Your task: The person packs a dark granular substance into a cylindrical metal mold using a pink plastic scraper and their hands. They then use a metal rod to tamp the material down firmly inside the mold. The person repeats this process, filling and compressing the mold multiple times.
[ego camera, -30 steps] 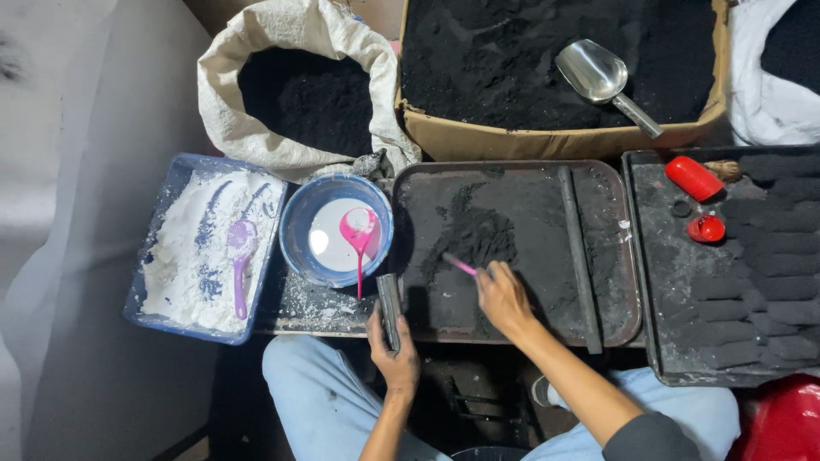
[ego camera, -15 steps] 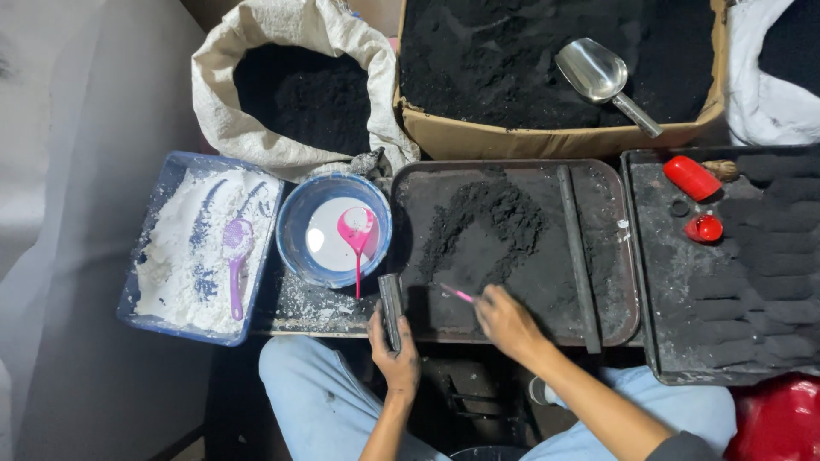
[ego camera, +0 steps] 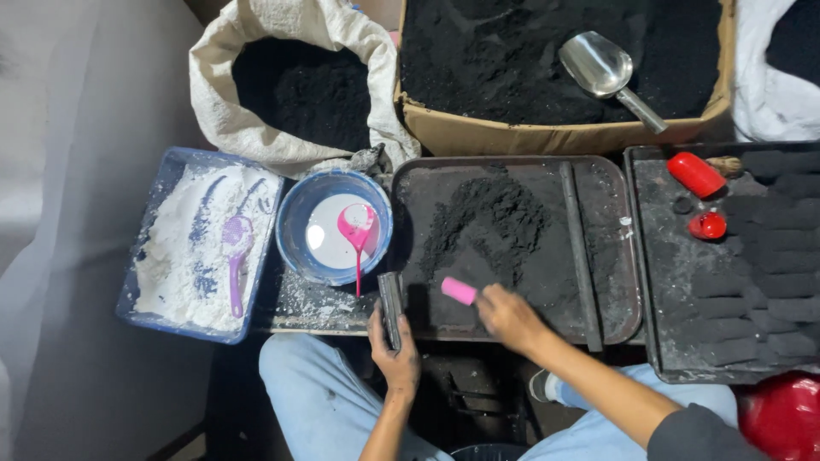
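Observation:
My left hand [ego camera: 394, 352] grips a short dark tube-shaped mould [ego camera: 389, 299], held upright at the near left corner of a dark metal tray [ego camera: 615, 256]. My right hand [ego camera: 506, 316] holds a flat pink scraper [ego camera: 459, 290] just above the tray's near edge. A heap of black powder [ego camera: 491, 222] lies in the middle of the tray, beyond the scraper. A long dark rod [ego camera: 578, 248] rests along the tray's right side.
Left of the tray stands a blue bowl [ego camera: 295, 230] of white liquid with a pink spoon [ego camera: 359, 230], then a blue tub [ego camera: 149, 256] of white powder with a purple spoon. Behind are a sack [ego camera: 256, 128] and a cardboard box [ego camera: 530, 137] of black powder with a metal scoop [ego camera: 602, 72]. A right tray [ego camera: 666, 341] holds dark blocks and red caps [ego camera: 696, 175].
My right hand drew the pink scraper back toward me across the tray, gathering the black powder into a heap, and turned the scraper so its flat face shows. My left hand stayed still.

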